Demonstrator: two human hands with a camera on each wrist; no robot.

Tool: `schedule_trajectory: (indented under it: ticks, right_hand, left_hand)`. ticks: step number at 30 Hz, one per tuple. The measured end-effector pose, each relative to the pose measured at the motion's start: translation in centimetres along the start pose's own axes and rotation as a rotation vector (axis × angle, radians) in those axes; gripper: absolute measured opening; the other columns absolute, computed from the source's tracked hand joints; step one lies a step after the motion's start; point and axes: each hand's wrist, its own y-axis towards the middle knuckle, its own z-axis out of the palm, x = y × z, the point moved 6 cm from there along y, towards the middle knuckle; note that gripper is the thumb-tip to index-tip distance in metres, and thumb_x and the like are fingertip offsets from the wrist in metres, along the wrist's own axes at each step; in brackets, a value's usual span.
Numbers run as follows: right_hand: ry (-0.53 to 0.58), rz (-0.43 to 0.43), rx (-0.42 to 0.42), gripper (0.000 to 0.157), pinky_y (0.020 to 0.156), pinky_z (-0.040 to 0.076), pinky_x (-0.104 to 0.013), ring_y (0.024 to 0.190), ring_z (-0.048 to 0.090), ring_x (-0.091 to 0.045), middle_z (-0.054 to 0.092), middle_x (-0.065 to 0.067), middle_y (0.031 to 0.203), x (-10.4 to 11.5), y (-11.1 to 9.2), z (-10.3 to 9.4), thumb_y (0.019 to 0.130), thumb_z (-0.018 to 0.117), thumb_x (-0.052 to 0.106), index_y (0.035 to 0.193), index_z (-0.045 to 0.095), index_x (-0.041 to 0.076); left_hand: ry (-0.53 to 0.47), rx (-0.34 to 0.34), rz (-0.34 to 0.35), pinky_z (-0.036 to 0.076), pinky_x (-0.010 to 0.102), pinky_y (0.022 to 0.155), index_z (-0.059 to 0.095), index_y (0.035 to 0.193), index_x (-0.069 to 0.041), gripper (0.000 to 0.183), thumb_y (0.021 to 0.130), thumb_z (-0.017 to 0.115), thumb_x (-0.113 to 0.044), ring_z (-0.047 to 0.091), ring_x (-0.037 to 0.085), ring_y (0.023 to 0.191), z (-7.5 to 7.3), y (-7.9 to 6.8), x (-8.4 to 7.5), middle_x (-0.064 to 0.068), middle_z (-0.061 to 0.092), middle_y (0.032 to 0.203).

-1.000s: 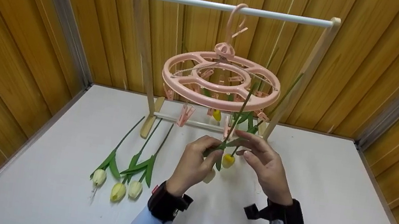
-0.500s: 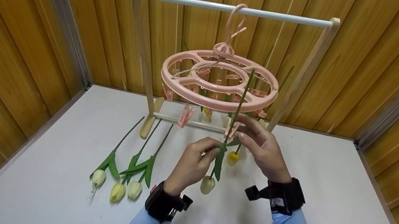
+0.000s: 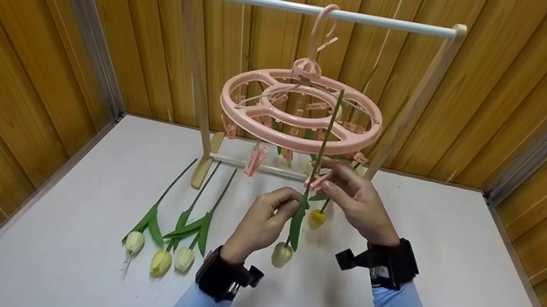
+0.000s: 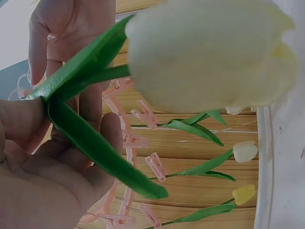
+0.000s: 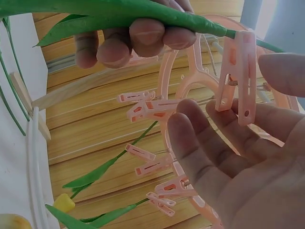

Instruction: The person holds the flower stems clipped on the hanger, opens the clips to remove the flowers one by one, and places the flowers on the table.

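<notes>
Head down, a white artificial tulip (image 3: 282, 255) hangs from my left hand (image 3: 265, 223), whose thumb and fingers pinch it where the green leaves join the stem. The bloom looms large in the left wrist view, with the two leaves (image 4: 102, 148) spreading below my fingertips. My right hand (image 3: 361, 203) holds a pink clothespin (image 5: 238, 78) loosely between thumb and curled fingers. One end of this clothespin is right at the tulip's stem, which runs up in front of the pink round hanger (image 3: 276, 135).
The hanger hooks over a white bar (image 3: 253, 1) on a wooden stand. Other clothespins (image 3: 255, 160) dangle from its ring, some carrying tulips, including a yellow tulip (image 3: 317, 219). Three pale tulips (image 3: 160, 263) lie on the white table (image 3: 74, 232) at left.
My right hand has moved up and left from beside the leaves to the clothespin. The tulip in my left hand now stands more upright, with its bloom lower and in full view.
</notes>
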Motion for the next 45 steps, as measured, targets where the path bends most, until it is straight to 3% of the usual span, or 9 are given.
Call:
schedule_trajectory:
  ticks: [7, 16, 19, 22, 26, 35, 45]
  right_hand:
    - [0.002, -0.027, -0.066, 0.043, 0.095, 0.057, -0.036, 0.109, 0.069, -0.019, 0.060, -0.025, 0.126, 0.4, -0.1, -0.3, 0.105, 0.056, 0.003, 0.146, 0.050, -0.007]
    - [-0.127, -0.012, -0.172, 0.036, 0.089, 0.059, -0.032, 0.102, 0.069, -0.017, 0.066, -0.016, 0.120, 0.3, -0.5, -0.6, 0.101, 0.061, -0.001, 0.136, 0.061, -0.006]
    - [-0.164, -0.019, -0.191, 0.035, 0.087, 0.059, -0.028, 0.100, 0.069, -0.017, 0.067, -0.015, 0.117, 0.3, -0.6, -0.7, 0.100, 0.063, -0.001, 0.135, 0.063, -0.005]
    - [-0.183, -0.013, -0.209, 0.034, 0.086, 0.058, -0.027, 0.098, 0.069, -0.017, 0.068, -0.014, 0.114, 0.2, -0.7, -0.6, 0.100, 0.064, 0.000, 0.133, 0.064, -0.004]
    - [-0.194, -0.012, -0.233, 0.030, 0.084, 0.058, -0.024, 0.096, 0.069, -0.018, 0.069, -0.012, 0.109, 0.2, -1.0, -0.5, 0.099, 0.066, 0.001, 0.129, 0.066, -0.003]
    - [-0.186, -0.100, -0.298, 0.026, 0.076, 0.055, -0.022, 0.091, 0.069, -0.015, 0.070, -0.018, 0.107, 0.8, -1.5, 0.1, 0.097, 0.067, -0.004, 0.123, 0.067, -0.005]
    - [-0.129, -0.072, -0.362, 0.032, 0.086, 0.057, -0.024, 0.102, 0.069, -0.016, 0.066, -0.021, 0.121, 0.4, -2.3, 0.2, 0.099, 0.066, -0.001, 0.130, 0.064, -0.007]
  left_hand:
    - [0.013, -0.015, -0.019, 0.051, 0.030, 0.082, 0.070, 0.109, 0.003, 0.019, 0.105, 0.052, 0.000, 0.061, 0.017, 0.092, -0.5, 0.1, 0.2, 0.012, 0.071, 0.102]
    - [0.028, -0.030, -0.011, 0.051, 0.027, 0.078, 0.069, 0.116, 0.003, 0.021, 0.107, 0.052, -0.005, 0.061, 0.018, 0.091, -1.0, 0.0, 0.2, 0.014, 0.071, 0.104]
    - [0.042, -0.021, 0.001, 0.051, 0.028, 0.077, 0.069, 0.116, 0.000, 0.019, 0.105, 0.059, -0.012, 0.060, 0.017, 0.088, -1.0, 0.0, 0.2, 0.011, 0.070, 0.101]
    - [0.081, -0.025, 0.040, 0.053, 0.036, 0.079, 0.069, 0.115, -0.001, 0.020, 0.100, 0.068, -0.015, 0.061, 0.018, 0.087, -1.0, -0.1, 0.1, 0.009, 0.069, 0.099]
    - [0.164, -0.075, 0.085, 0.055, 0.043, 0.083, 0.067, 0.112, -0.003, 0.022, 0.093, 0.076, -0.010, 0.062, 0.018, 0.089, -1.1, -0.1, 0.0, 0.007, 0.069, 0.100]
    - [0.292, -0.217, 0.177, 0.054, 0.039, 0.088, 0.067, 0.106, -0.002, 0.023, 0.087, 0.080, -0.004, 0.064, 0.027, 0.098, -1.2, 0.0, -0.3, 0.010, 0.063, 0.107]
    - [0.285, -0.235, 0.187, 0.057, 0.036, 0.084, 0.074, 0.106, -0.003, 0.018, 0.088, 0.079, -0.003, 0.067, 0.019, 0.093, -1.3, -0.1, -0.3, 0.009, 0.069, 0.104]
